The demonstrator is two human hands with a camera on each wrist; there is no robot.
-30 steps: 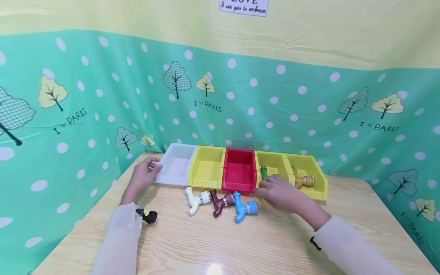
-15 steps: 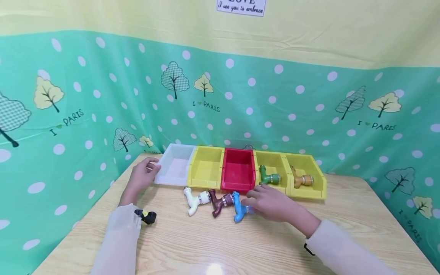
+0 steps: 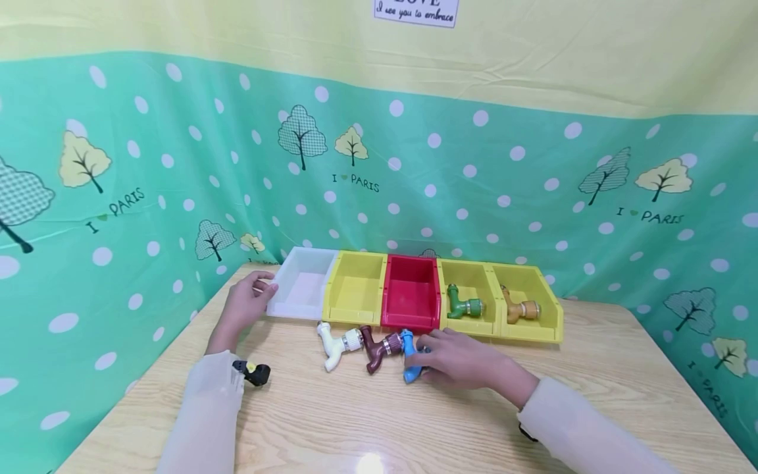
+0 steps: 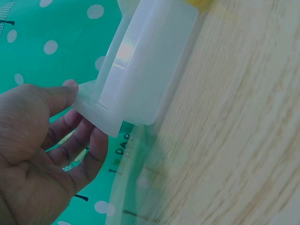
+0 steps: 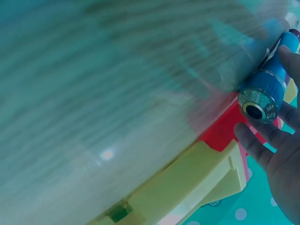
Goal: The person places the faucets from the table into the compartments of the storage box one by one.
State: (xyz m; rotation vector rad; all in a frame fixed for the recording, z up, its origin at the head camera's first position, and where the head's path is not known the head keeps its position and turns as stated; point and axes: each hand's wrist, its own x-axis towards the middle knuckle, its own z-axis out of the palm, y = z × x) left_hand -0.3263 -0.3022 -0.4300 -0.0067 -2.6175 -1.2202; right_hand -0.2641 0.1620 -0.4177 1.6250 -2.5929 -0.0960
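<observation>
My left hand (image 3: 245,301) holds the outer edge of the white bin (image 3: 278,309), thumb on one side of its corner and fingers on the other in the left wrist view. My right hand (image 3: 462,359) grips the blue faucet (image 3: 410,359), which lies on the table; the hand hides its handle end in the head view. In the right wrist view, the thumb lies along one side of the faucet and the fingers on the other. A maroon faucet (image 3: 374,350) and a white faucet (image 3: 333,345) lie left of the blue one.
Right of the white bin stand a yellow bin (image 3: 356,313), a red bin (image 3: 410,320) and two more yellow bins. A green faucet (image 3: 463,305) and an orange-brown faucet (image 3: 521,309) lie in the rightmost two. A patterned curtain (image 3: 379,145) hangs behind the table (image 3: 331,421).
My right hand has moved left and down from in front of the green faucet's bin to the blue faucet and taken hold of it. The left hand stays at the white bin.
</observation>
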